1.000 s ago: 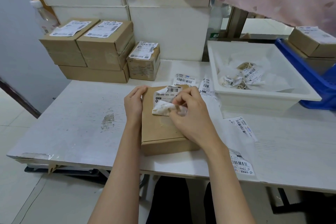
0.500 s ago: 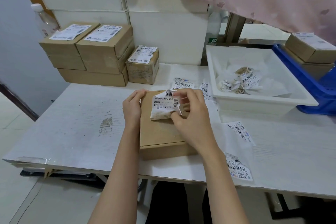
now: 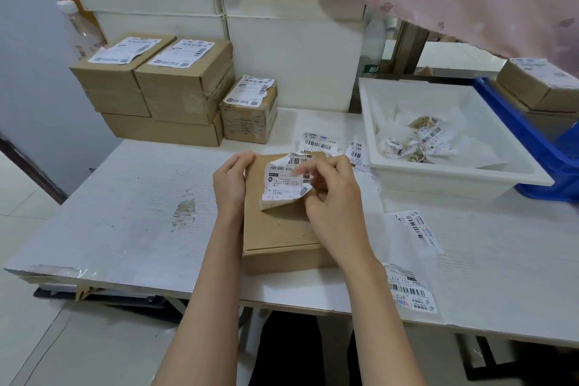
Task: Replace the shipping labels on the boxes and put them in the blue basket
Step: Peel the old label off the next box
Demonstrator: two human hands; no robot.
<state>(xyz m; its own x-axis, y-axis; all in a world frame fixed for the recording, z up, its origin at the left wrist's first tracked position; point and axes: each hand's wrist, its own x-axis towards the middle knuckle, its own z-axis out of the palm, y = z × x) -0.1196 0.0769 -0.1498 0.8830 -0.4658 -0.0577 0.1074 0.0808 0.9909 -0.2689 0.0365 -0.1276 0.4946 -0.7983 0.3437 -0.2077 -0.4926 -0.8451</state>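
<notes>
The right hand point(image 3: 332, 197) pinches the half-peeled old label point(image 3: 286, 183); the left hand point(image 3: 230, 180) grips the cardboard box point(image 3: 279, 229). Pulling fast could tear the label, leaving scraps stuck.

Parcel-packing room; labelled cartons point(image 3: 150, 84)
</notes>
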